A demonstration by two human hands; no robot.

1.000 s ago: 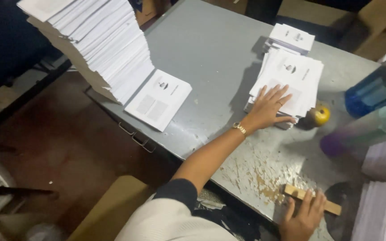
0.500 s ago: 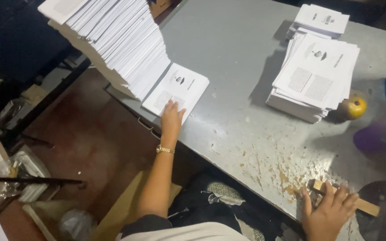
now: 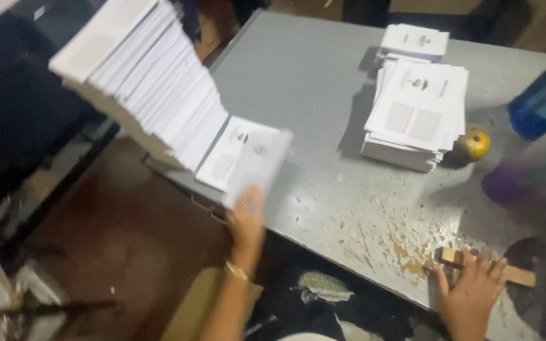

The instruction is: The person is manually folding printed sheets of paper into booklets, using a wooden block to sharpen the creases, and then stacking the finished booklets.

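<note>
A tall slanted stack of white printed sheets (image 3: 140, 82) leans over the left edge of the grey table (image 3: 304, 82). My left hand (image 3: 246, 218), with a bracelet at the wrist, holds the near edge of the lowest printed sheet (image 3: 251, 161), which is lifted off the table and blurred. My right hand (image 3: 472, 293) lies at the table's near right edge, with its fingers over a small wooden stick (image 3: 518, 276). The paint there is chipped.
A squared pile of printed sheets (image 3: 418, 120) sits at the right, with a smaller pile (image 3: 415, 41) behind it. Beside it are a yellow round fruit (image 3: 473, 145), a blue bottle (image 3: 545, 101) and a purple object (image 3: 503, 186). A cardboard box (image 3: 191, 309) stands below the table.
My left hand went from the right pile across to the slanted stack and has now lifted its lowest sheet. My right hand has stayed on the wooden stick.
</note>
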